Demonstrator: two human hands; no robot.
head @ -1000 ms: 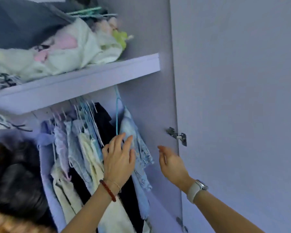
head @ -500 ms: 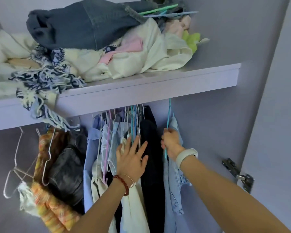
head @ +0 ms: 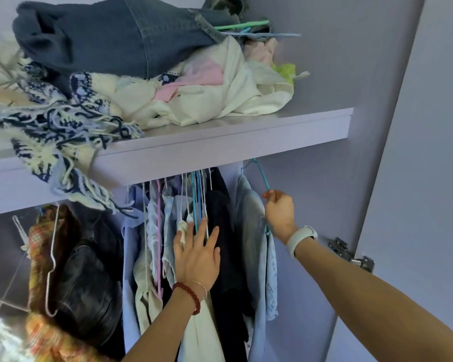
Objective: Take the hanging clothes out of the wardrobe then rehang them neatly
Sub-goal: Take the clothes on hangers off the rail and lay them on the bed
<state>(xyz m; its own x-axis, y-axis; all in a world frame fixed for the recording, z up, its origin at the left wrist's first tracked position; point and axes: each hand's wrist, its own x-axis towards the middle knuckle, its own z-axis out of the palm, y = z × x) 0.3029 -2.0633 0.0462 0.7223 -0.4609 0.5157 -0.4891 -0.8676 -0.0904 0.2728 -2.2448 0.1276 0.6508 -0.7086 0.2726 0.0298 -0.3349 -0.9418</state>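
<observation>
right hand (head: 279,212), centre right of frame: fingers curled round the teal hanger (head: 262,176), gripping its sloping arm just below the hook. the hook seems to sit on the rail under the shelf edge, but the rail itself is hidden, so cannot say if it is lifted free. the pale blue denim garment (head: 251,231) hangs on this hanger, apart from the rest, at the right end of the row.

left hand (head: 196,252), lower centre: flat, fingers straight and spread, pressing against the packed hanging clothes (head: 168,231) and holding nothing; fingertips touch the bunched hangers.

behind the hands, centre: the row is full, light shirts and a black garment (head: 221,231) crowded together on thin hangers. lower left: a plaid orange piece (head: 41,257) and a dark jacket (head: 89,278), with white wire hangers (head: 51,257) around them.

upper half: shelf (head: 220,142) heaped with folded and loose clothes, jeans on top.

judgement: task barely begun. first garment is in hand but not out; everything else waits to be removed, then rehung.
</observation>
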